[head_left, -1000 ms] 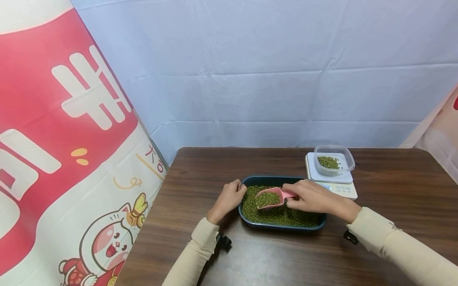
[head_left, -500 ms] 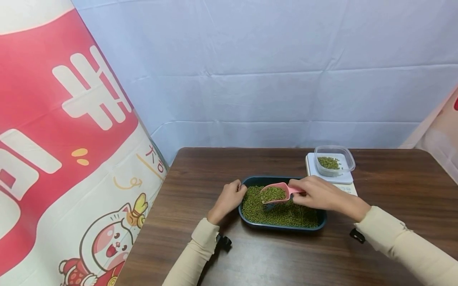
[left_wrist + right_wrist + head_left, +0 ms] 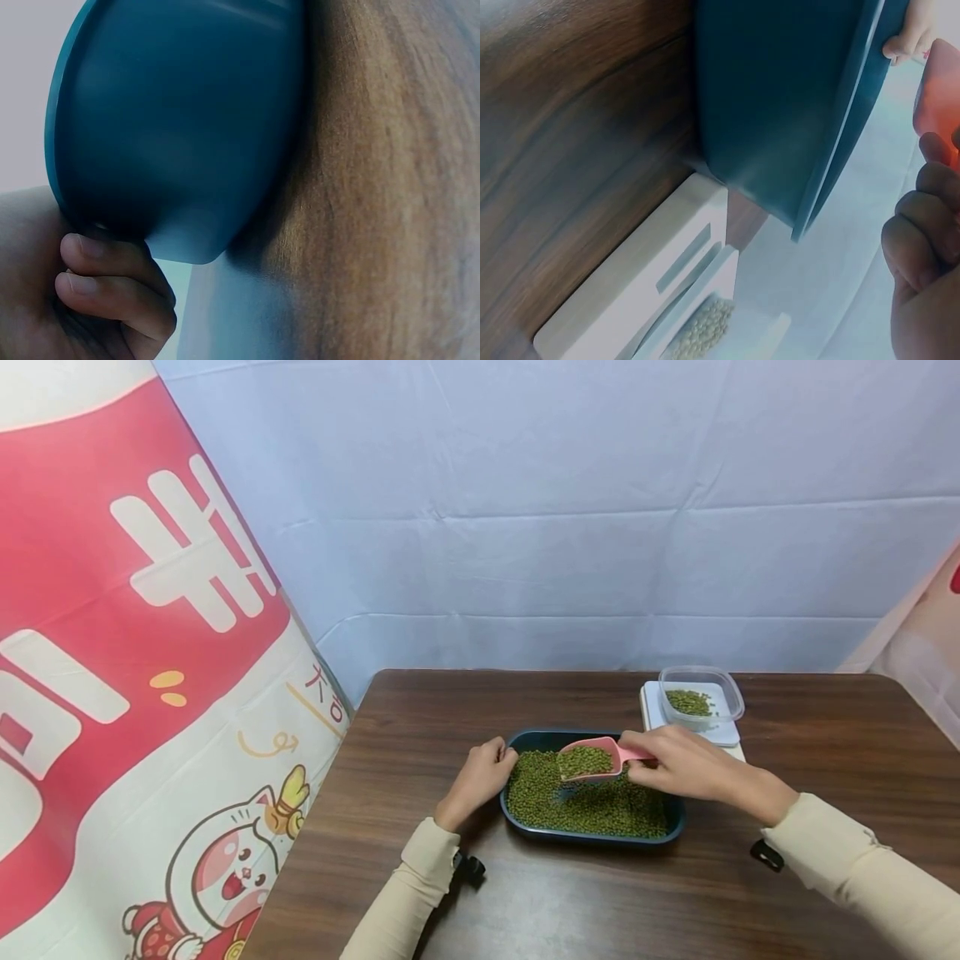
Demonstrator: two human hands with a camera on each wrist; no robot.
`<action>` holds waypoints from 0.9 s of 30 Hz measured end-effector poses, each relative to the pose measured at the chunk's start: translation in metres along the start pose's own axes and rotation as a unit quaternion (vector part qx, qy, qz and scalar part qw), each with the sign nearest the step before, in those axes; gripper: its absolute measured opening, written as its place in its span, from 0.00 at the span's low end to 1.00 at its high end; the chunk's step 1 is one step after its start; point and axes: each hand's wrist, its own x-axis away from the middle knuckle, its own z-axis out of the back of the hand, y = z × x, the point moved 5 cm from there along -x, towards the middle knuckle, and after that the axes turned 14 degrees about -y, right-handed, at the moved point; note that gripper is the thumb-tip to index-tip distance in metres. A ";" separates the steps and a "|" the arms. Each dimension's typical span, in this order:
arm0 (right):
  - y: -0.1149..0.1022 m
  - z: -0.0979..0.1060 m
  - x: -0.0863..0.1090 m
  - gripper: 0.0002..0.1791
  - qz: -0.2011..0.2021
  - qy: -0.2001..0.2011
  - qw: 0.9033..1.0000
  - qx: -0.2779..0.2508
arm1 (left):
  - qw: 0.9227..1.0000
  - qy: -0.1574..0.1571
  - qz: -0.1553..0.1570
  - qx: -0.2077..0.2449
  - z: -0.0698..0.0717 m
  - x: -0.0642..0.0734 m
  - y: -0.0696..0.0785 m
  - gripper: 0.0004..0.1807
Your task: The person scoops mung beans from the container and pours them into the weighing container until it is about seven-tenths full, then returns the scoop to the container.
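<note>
My right hand (image 3: pixel 686 764) grips the handle of a pink scoop (image 3: pixel 617 755), whose bowl is heaped with green mung beans. The scoop hangs over a dark teal tray (image 3: pixel 585 837) holding a bed of the same beans, where a small bluish patch of bottom shows. At the tray's left end, my left hand (image 3: pixel 482 777) holds the rim. Curled fingers (image 3: pixel 112 285) show against the tray's outer wall in the left wrist view. In the right wrist view, the fingers (image 3: pixel 922 217) wrap the scoop's handle above the tray's edge.
Behind the tray's right end stands a white kitchen scale (image 3: pixel 654 714), partly hidden by my right hand. A clear plastic container (image 3: pixel 738 708) with some mung beans sits on it. The wooden table (image 3: pixel 420 718) backs onto a pale cloth; a printed banner (image 3: pixel 187 735) hangs at left.
The scoop full of beans has moved right and slightly up from the bean bed with my right hand, which now covers more of the scale. My left hand has stayed on the rim.
</note>
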 end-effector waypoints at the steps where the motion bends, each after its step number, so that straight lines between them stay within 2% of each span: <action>1: 0.000 0.001 0.001 0.20 0.001 0.002 1.000 0.002 | 1.000 0.000 0.000 0.002 0.000 0.000 0.000 0.18; 11: 0.006 0.006 0.010 0.17 -0.009 0.015 0.999 0.037 | 1.000 0.005 0.004 0.001 0.000 0.000 -0.001 0.18; 27: 0.015 0.021 0.029 0.17 -0.035 0.029 0.998 0.044 | 1.000 0.008 0.005 -0.006 0.000 -0.002 0.000 0.18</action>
